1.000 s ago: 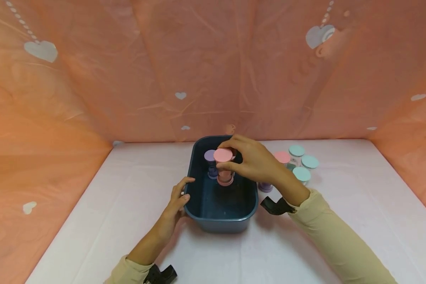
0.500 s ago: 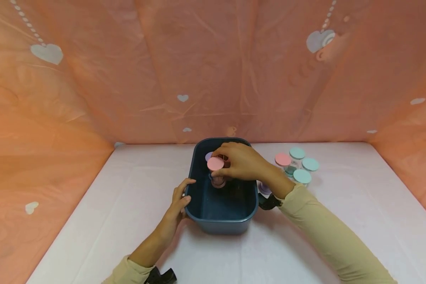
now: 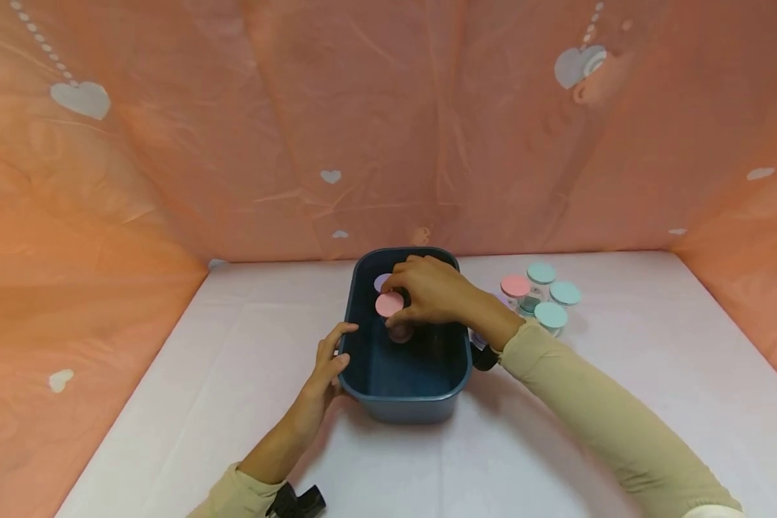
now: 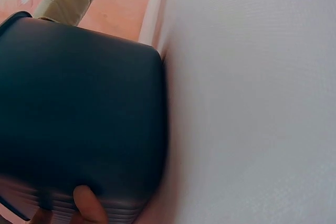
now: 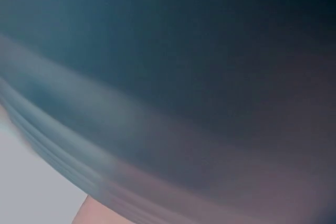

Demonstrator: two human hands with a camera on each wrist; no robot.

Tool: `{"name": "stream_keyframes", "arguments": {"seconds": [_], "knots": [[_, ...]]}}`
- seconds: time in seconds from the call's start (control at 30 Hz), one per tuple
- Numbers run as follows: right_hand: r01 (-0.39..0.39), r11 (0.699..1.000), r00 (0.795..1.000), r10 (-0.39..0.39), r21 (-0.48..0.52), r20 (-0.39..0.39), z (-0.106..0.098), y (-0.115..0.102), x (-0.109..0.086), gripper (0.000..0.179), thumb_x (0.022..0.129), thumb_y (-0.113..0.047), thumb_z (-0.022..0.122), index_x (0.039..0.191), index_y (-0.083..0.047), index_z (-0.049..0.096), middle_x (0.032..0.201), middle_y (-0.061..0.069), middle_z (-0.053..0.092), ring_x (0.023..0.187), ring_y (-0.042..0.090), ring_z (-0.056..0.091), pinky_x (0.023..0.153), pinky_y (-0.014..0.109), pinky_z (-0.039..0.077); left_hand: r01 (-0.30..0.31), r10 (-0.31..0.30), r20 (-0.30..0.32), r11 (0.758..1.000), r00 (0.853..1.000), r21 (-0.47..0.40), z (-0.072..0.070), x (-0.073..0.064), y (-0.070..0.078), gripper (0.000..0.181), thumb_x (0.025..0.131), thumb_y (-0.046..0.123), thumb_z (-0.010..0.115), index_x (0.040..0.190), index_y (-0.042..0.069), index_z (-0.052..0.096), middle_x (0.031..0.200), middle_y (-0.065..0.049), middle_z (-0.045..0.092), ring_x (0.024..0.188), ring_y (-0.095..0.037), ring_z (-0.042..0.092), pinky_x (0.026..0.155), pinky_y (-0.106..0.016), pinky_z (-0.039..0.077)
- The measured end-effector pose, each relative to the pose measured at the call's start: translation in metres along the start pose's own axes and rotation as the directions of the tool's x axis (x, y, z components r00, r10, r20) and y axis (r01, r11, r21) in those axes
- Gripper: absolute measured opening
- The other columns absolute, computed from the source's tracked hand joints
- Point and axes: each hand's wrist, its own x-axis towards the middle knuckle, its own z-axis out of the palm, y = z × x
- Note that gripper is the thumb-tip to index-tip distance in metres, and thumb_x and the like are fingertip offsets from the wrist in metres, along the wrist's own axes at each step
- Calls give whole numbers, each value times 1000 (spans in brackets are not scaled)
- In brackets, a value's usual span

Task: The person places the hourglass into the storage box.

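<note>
An orange-pink cloth backdrop [image 3: 388,129] spans the back and both sides; below it lies the white surface [image 3: 557,439]; on this stands a dark blue bin [image 3: 408,411], upright and open at the top, its wall filling much of both wrist views, blurred in the right one; a beige right sleeve [image 3: 615,421] slants in from the lower right and a beige left sleeve [image 3: 236,493] from the lower left; the right hand [image 3: 434,291] reaches over the bin's right rim and pinches a pink-lidded jar [image 3: 389,304] between thumb and fingers; that jar is inside the bin, lid up, though whether its base touches the bottom I cannot tell; the left hand [image 3: 320,374] lies loosely extended against the bin's left side, fingertips touching rim and wall; black straps [image 3: 296,501] show at both wrists; within the bin, just beyond the pinched jar, is a purple-lidded jar [image 3: 381,282], partly hidden; right of the bin, mint-lidded jars [image 3: 550,315] cluster on the surface beside a second pink-lidded jar [image 3: 515,286].
</note>
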Motion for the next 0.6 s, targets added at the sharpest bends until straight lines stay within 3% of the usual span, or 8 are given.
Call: {"name": "stream_keyframes", "arguments": {"seconds": [0.17, 0.3, 0.43, 0.6], "knots": [[-5, 1000, 999, 5, 0, 32, 0, 1, 1, 56, 79, -52, 78, 126, -24, 69, 121, 0, 67, 113, 21, 58, 99, 43, 47, -8, 8, 4, 1000, 1000, -9, 2, 1, 1, 52, 99, 35, 31, 148, 19, 26, 153, -8, 11, 130, -45, 33, 90, -45, 44], [-33, 999, 997, 34, -20, 74, 0, -1, 4, 51, 80, -50, 78, 125, -29, 69, 117, -2, 66, 108, 20, 56, 95, 41, 47, -17, 17, 9, 1000, 1000, -14, 1, 0, 2, 54, 99, 33, 32, 149, 16, 24, 152, -8, 11, 126, -47, 35, 86, -45, 46], [-60, 998, 991, 63, -28, 116, 1, -2, 4, 47, 82, -50, 76, 125, -32, 68, 115, -3, 66, 105, 18, 54, 93, 40, 47, -18, 18, 11, 1000, 1000, -12, 1, 0, 1, 52, 98, 35, 33, 147, 19, 27, 151, -10, 11, 122, -46, 37, 81, -43, 48], [-47, 998, 993, 49, -29, 106, 1, 0, 1, 53, 82, -48, 77, 130, -31, 65, 119, -2, 66, 109, 20, 55, 97, 42, 46, -13, 13, 12, 1000, 1000, -13, 1, 1, 0, 48, 99, 34, 32, 146, 25, 29, 151, -10, 11, 120, -45, 40, 79, -42, 49]]}}
